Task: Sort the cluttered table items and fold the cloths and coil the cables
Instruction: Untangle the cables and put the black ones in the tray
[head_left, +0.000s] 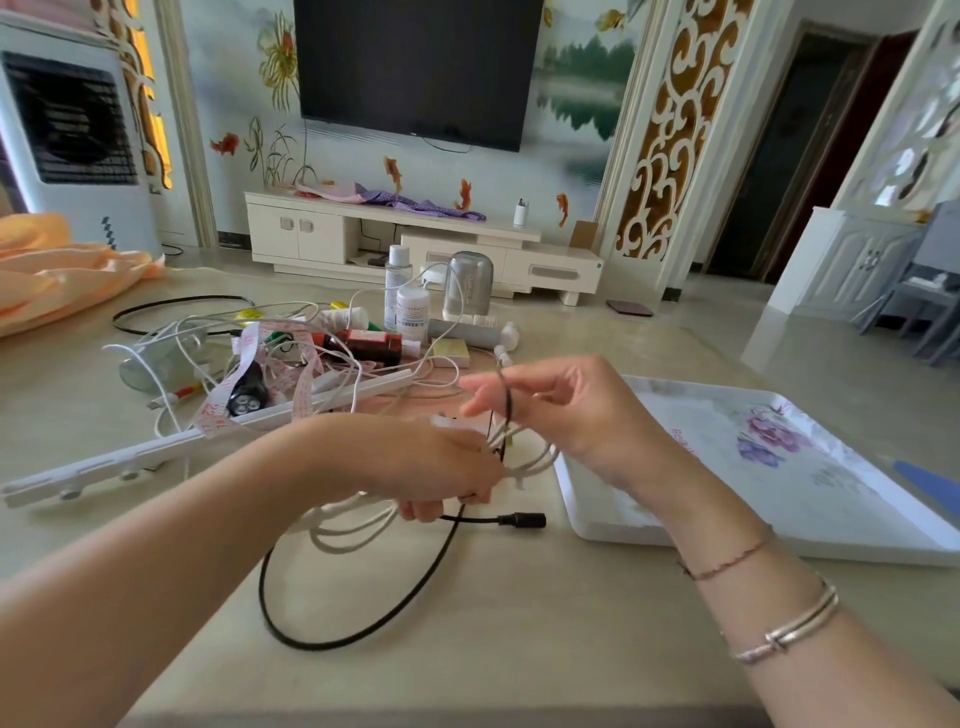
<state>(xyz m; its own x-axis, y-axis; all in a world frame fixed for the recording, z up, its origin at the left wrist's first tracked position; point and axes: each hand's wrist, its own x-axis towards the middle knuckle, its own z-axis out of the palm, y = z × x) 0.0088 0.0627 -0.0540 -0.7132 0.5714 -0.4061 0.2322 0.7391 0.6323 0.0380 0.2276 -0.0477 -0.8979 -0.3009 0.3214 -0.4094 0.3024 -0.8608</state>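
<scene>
2 hands; 1 tray

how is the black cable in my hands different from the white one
The black cable sprawls in one wide loose loop on the table, while the white cable is gathered into several tighter loops. The black cable's barrel plug lies free; no end of the white cable shows. Both run through the left hand.
</scene>
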